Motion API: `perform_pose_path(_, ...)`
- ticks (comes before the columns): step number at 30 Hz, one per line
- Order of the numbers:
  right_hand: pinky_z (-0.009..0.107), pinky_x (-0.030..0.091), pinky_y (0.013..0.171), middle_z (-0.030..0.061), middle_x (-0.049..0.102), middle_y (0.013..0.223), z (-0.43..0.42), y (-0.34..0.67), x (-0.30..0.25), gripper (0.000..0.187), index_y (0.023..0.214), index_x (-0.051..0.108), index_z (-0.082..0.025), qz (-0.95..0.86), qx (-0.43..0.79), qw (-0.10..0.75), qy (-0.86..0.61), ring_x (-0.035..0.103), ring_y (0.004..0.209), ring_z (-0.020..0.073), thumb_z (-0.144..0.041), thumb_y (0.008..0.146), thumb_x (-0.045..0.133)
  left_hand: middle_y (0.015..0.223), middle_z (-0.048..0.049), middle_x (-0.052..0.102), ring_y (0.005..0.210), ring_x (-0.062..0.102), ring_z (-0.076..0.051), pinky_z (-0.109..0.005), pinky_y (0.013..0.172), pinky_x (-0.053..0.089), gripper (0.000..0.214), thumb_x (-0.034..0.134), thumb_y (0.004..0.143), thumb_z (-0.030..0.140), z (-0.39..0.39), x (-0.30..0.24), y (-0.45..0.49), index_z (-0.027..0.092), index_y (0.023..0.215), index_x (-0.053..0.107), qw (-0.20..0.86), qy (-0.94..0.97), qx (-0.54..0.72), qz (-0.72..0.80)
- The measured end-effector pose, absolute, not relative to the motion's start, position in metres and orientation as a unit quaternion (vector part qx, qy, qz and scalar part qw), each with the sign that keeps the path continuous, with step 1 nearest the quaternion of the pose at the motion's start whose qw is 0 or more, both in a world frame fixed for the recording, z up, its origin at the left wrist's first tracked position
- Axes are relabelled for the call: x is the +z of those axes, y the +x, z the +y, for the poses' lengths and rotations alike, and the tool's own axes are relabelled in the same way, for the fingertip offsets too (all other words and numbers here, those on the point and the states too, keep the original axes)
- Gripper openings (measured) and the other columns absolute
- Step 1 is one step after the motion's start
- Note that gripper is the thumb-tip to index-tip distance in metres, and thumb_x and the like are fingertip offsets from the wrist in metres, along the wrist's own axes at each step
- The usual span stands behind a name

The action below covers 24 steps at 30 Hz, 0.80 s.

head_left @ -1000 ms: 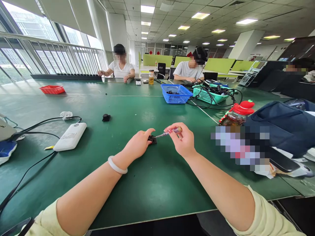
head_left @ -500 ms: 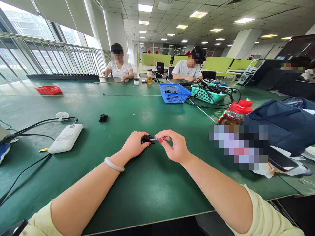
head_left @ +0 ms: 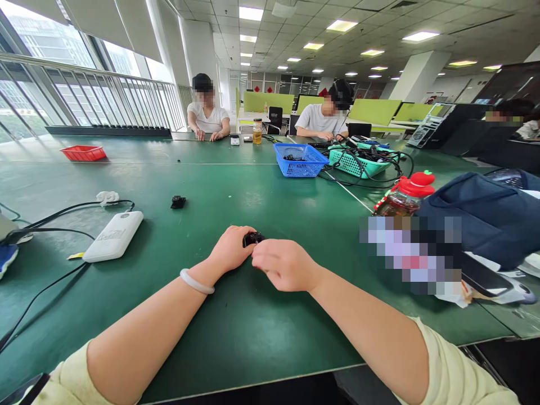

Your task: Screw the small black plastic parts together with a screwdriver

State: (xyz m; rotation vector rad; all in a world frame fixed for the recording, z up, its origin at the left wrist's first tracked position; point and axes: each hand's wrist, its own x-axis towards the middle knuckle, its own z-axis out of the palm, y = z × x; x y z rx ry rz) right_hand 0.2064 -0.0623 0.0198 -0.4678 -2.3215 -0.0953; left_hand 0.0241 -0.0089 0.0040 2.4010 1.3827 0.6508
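Near the middle of the table, my left hand is closed around a small black part, which shows between thumb and fingers. My right hand is also closed, its fingertips right up against that part. The slim screwdriver it pinches is hidden behind the turned hand. Further off to the left lies another small black part, touched by neither hand.
A white power bank with cables lies left. Ahead are a red tray, a blue basket and a green basket with black cables. A red-lidded bottle and dark bag stand right. Two people sit opposite.
My right hand has turned over and moved left toward the black part, covering the screwdriver that showed before. My left hand stays put. One person opposite has brought their hands together.
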Motion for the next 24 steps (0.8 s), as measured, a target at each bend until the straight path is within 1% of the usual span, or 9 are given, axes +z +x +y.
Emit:
perform_pose_path(3,0.03,0.058,0.074,0.0026,0.073,0.087,-0.056,0.218,0.021,0.014,0.088,0.06,-0.024,-0.818,0.059,0.487,-0.299,0.069,0.082,0.0165,-0.014,0.088,0.051,0.105,-0.0062,0.071,0.104,0.06,-0.028,-0.04,0.091,0.049,0.028,0.062,0.08,0.034,-0.008,0.003,0.023,0.023,0.105,0.069,0.153,0.831,0.227,0.484)
perform_pose_path(5,0.032,0.058,0.076,0.003,0.074,0.088,-0.05,0.226,0.021,0.007,0.088,0.059,-0.024,-0.755,0.122,0.53,-0.367,0.07,0.081,0.0169,-0.02,0.09,0.054,0.104,-0.0057,0.071,0.103,0.06,-0.028,-0.04,0.09,0.049,0.029,0.062,0.081,0.038,-0.007,0.003,0.023,0.024,0.105,0.069,0.157,0.829,0.223,0.489)
perform_pose_path(7,0.033,0.059,0.077,0.0042,0.073,0.089,-0.046,0.231,0.02,0.004,0.09,0.057,-0.023,-0.722,0.17,0.554,-0.378,0.071,0.085,0.0181,-0.023,0.092,0.054,0.104,-0.0051,0.071,0.102,0.06,-0.027,-0.039,0.088,0.05,0.03,0.063,0.08,0.039,-0.007,0.004,0.023,0.024,0.105,0.069,0.161,0.825,0.22,0.494)
perform_pose_path(10,0.033,0.06,0.075,0.0045,0.073,0.091,-0.046,0.232,0.02,0.006,0.092,0.054,-0.023,-0.75,0.157,0.536,-0.355,0.071,0.085,0.0178,-0.019,0.093,0.05,0.103,-0.0041,0.071,0.1,0.06,-0.027,-0.038,0.087,0.049,0.029,0.063,0.08,0.038,-0.008,0.005,0.023,0.024,0.105,0.069,0.161,0.824,0.219,0.496)
perform_pose_path(14,0.031,0.06,0.072,0.0041,0.072,0.089,-0.054,0.223,0.022,0.021,0.094,0.054,-0.024,-0.866,0.005,0.442,-0.232,0.07,0.084,0.0178,-0.006,0.086,0.047,0.104,-0.0038,0.071,0.101,0.06,-0.027,-0.038,0.088,0.049,0.029,0.063,0.079,0.036,-0.008,0.005,0.023,0.023,0.104,0.07,0.167,0.823,0.224,0.494)
perform_pose_path(16,0.032,0.06,0.072,0.0035,0.071,0.085,-0.056,0.22,0.023,0.027,0.095,0.054,-0.023,-0.89,-0.054,0.414,-0.182,0.07,0.085,0.0186,-0.001,0.082,0.046,0.104,-0.0039,0.071,0.102,0.059,-0.027,-0.038,0.088,0.049,0.03,0.063,0.078,0.035,-0.008,0.005,0.023,0.023,0.105,0.069,0.171,0.822,0.227,0.494)
perform_pose_path(17,0.032,0.06,0.072,0.0034,0.071,0.084,-0.057,0.22,0.024,0.028,0.095,0.054,-0.023,-0.893,-0.062,0.409,-0.176,0.07,0.085,0.0188,0.0,0.081,0.046,0.104,-0.0039,0.071,0.102,0.059,-0.027,-0.038,0.088,0.049,0.029,0.063,0.078,0.034,-0.008,0.005,0.023,0.023,0.104,0.069,0.172,0.821,0.226,0.494)
perform_pose_path(21,0.03,0.06,0.071,0.0057,0.072,0.091,-0.053,0.227,0.025,0.025,0.093,0.054,-0.022,-0.871,-0.007,0.438,-0.224,0.071,0.085,0.0176,-0.001,0.083,0.046,0.105,-0.0037,0.071,0.102,0.059,-0.026,-0.038,0.089,0.049,0.03,0.063,0.079,0.036,-0.008,0.006,0.023,0.023,0.106,0.069,0.171,0.819,0.223,0.5)
perform_pose_path(24,0.03,0.06,0.07,0.0043,0.073,0.09,-0.05,0.232,0.025,0.022,0.09,0.053,-0.023,-0.841,0.041,0.465,-0.274,0.071,0.082,0.017,-0.004,0.085,0.046,0.106,-0.0038,0.071,0.103,0.059,-0.027,-0.038,0.089,0.049,0.032,0.065,0.079,0.035,-0.008,0.006,0.023,0.023,0.108,0.068,0.17,0.816,0.221,0.506)
